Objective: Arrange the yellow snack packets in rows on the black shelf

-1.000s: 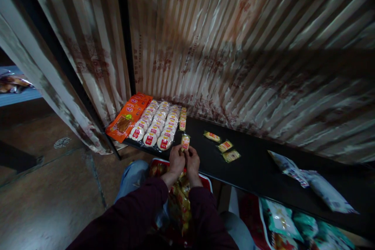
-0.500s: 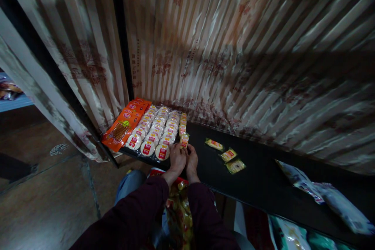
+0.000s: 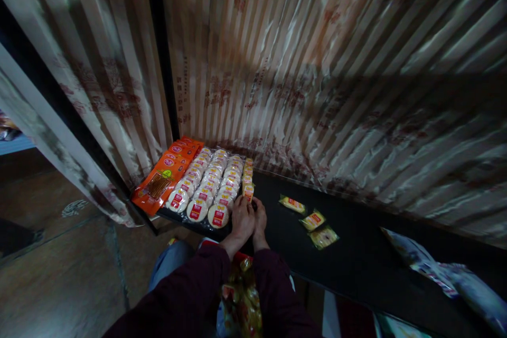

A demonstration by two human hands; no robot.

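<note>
Black shelf: stretches from 10 o'clock to 4 o'clock around the hands, with a curtain behind.
Orange bags: overlapping at 10 o'clock, already laid out.
White packs: three overlapping rows just beside the orange bags; these look complete.
Yellow row: narrower, at 12 o'clock, alongside the white packs; seemingly only partly laid.
Held pack: at the yellow row's near end; whether it rests there, I cannot tell.
Left hand: fingers narrowed, pinching the held pack.
Right hand: close against the other side, fingers curled; its hold is hidden.
Loose packs: three yellow ones at 3 o'clock, outside the row, apparently what remains.
</note>
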